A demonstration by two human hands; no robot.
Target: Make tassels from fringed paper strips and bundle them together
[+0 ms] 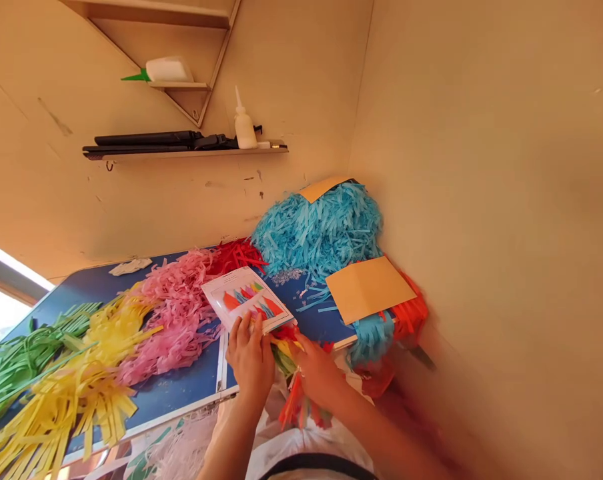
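Note:
A clear-looking packet with a printed card (241, 300) showing colourful tassels lies at the table's front edge. My left hand (251, 357) is closed on its lower edge, fingers over the front. Close beside it, my right hand (317, 375) is closed around a bunch of multicoloured paper tassels (292, 400), red, yellow and green. The strips hang below the hand over my lap. Their upper ends meet the packet's lower corner; whether they are inside it I cannot tell. My right fingertips are partly hidden by the strips.
Green (36, 347), yellow (89, 373) and pink tassel strips (181, 307) cover the blue table (156, 400). A large light-blue heap (321, 227) stands in the corner. A tan card (371, 288) lies over orange strips (411, 310). Wall shelves (181, 155) hold glue bottles (244, 128).

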